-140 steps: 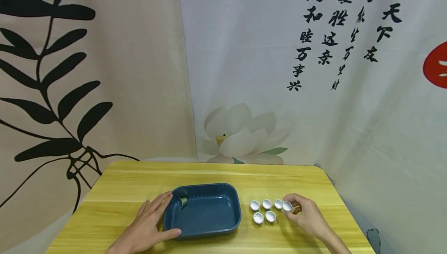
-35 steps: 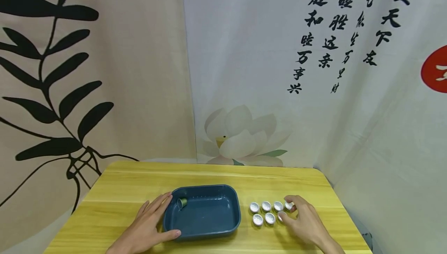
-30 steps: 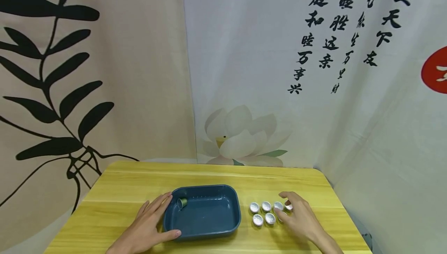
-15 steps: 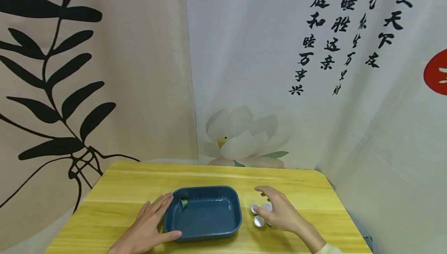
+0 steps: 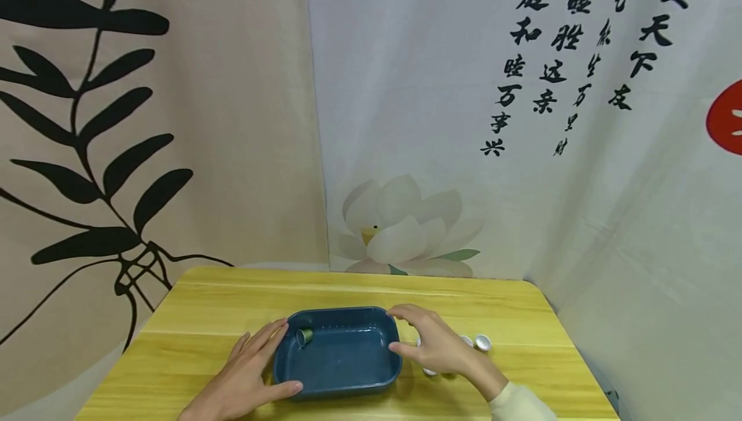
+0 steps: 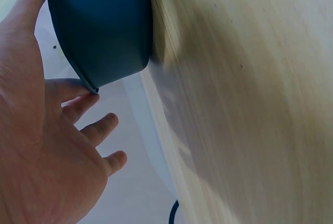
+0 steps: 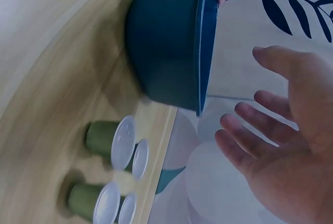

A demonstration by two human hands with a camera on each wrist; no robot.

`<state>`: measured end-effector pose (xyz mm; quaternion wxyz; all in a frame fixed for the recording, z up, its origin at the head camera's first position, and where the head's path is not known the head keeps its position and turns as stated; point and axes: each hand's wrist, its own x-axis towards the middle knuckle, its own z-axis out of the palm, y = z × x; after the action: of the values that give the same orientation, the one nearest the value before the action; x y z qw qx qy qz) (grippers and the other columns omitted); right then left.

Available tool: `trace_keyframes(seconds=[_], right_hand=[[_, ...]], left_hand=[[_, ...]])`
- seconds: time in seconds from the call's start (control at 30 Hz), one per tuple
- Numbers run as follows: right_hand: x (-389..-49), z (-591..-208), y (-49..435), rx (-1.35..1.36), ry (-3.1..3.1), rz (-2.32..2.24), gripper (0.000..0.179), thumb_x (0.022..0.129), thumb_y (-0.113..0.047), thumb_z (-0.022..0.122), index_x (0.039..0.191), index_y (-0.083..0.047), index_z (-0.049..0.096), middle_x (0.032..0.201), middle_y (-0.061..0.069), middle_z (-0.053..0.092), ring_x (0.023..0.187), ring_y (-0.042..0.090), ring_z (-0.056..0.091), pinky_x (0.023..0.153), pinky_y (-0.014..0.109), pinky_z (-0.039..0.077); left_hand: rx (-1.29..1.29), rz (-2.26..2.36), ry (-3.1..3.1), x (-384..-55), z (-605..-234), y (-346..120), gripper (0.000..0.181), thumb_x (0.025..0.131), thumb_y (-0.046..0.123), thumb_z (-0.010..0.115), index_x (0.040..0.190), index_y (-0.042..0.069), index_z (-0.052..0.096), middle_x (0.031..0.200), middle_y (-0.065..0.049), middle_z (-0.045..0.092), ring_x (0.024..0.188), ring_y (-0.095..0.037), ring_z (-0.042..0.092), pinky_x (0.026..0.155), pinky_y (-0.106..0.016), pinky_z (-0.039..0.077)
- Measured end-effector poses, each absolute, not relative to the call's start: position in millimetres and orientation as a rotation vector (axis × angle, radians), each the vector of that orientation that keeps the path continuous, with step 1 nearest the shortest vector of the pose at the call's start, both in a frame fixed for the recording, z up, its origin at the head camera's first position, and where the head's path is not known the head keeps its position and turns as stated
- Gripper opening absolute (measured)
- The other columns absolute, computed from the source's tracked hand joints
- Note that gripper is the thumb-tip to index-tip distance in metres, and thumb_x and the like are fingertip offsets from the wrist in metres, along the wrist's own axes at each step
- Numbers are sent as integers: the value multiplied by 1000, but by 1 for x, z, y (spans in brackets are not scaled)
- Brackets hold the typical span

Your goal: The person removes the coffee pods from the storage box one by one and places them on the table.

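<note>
A dark blue rectangular tray stands on the table, and a small green capsule lies tipped over in its far left corner. My left hand rests spread against the tray's left end, thumb at the near side and fingertips at the far corner. At the tray's right end is my right hand, fingers spread and nothing held; the right wrist view shows a gap between it and the rim. Upright green capsules with silver lids stand beside the tray, partly hidden by the right hand in the head view.
The yellow wood-grain table carries the tray and the capsules. Behind it hangs a pale curtain with a lotus and black writing. Another silver-topped capsule shows to the right of my right wrist.
My right hand has left the grouped capsules, where it earlier set one into the rows, and moved left to the tray's right end. The left hand keeps its place.
</note>
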<state>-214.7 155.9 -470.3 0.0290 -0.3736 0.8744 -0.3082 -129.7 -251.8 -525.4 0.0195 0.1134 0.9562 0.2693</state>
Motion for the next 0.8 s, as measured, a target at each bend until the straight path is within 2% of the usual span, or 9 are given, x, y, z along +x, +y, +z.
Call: trace_keyframes(seconds=[0.23, 0.53, 0.8], right_hand=[[-222, -468, 132, -1205, 2620, -869, 55, 109, -30, 77, 158, -9, 65, 163, 14, 66, 150, 33, 65, 124, 59, 56], [-231, -466, 105, -1290, 2578, -754, 52, 110, -37, 75, 157, -17, 66, 161, 3, 68, 151, 25, 65, 127, 50, 55], [-236, -466, 77, -1360, 2511, -708, 54, 109, -38, 76, 158, -17, 65, 159, 1, 69, 149, 20, 66, 126, 42, 56]], left_hand=[[357, 824, 2974, -129, -525, -252, 121, 90, 84, 76, 177, 9, 38, 186, -14, 35, 170, -50, 35, 130, -89, 17], [355, 847, 2978, -130, -526, -252, 120, 90, 81, 79, 177, 9, 37, 185, -15, 36, 172, -53, 28, 131, -87, 14], [367, 813, 3012, -129, -523, -251, 121, 89, 84, 77, 177, 9, 39, 185, -15, 38, 173, -55, 25, 130, -88, 16]])
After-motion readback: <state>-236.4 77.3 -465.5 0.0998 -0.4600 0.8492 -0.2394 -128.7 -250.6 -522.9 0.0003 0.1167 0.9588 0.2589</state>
